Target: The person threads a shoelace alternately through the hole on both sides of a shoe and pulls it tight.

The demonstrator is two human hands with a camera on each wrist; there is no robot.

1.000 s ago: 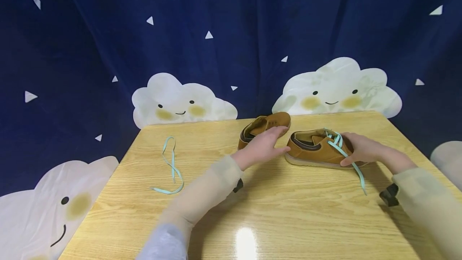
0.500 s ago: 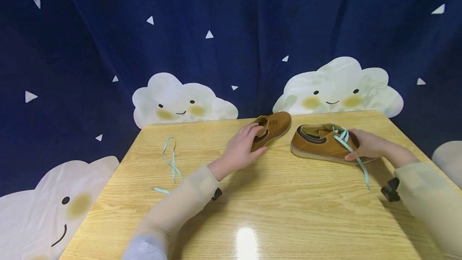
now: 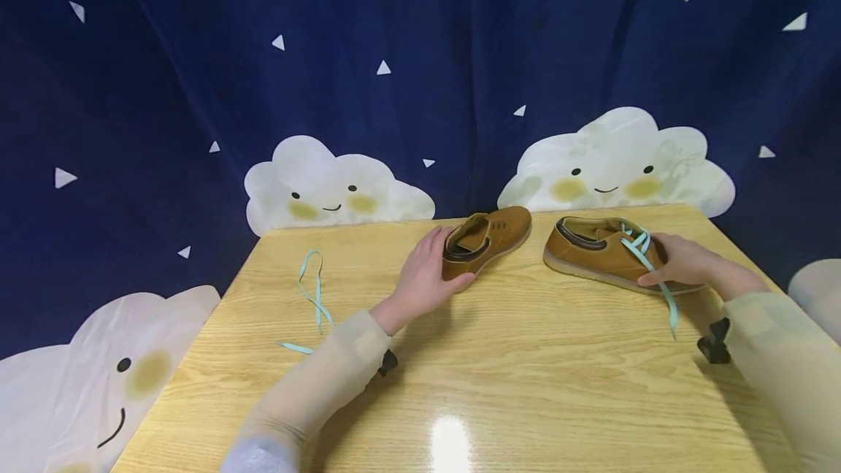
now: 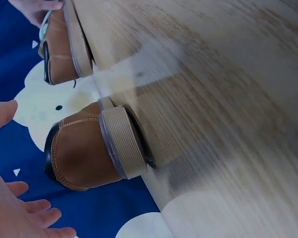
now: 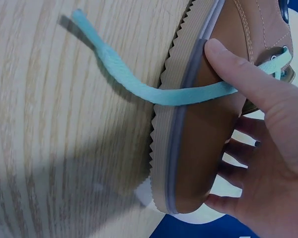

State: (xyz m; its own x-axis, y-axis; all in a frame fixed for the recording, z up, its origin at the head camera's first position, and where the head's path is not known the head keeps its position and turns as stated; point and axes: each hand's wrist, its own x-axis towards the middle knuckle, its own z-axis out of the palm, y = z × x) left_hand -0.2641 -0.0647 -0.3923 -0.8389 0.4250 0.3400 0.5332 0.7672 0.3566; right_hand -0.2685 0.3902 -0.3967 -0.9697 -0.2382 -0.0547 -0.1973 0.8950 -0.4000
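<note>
My right hand grips the front part of a brown shoe threaded with a mint-green lace. In the right wrist view the thumb lies over the shoe's side, across from the fingers. One loose lace end hangs over the sole's edge towards the table. My left hand is at the heel of a second brown shoe, whose eyelets hold no lace. Seen from the left wrist, the left fingers are spread beside this shoe's heel, with a gap between them.
A loose mint-green shoelace lies on the left of the wooden table, partly hidden by my left sleeve. Behind the table's far edge hangs a dark blue curtain with smiling clouds and white triangles.
My left hand has moved left, from between the shoes to the unlaced shoe's heel. My right hand and the laced shoe have shifted slightly to the right, the heel turning farther back.
</note>
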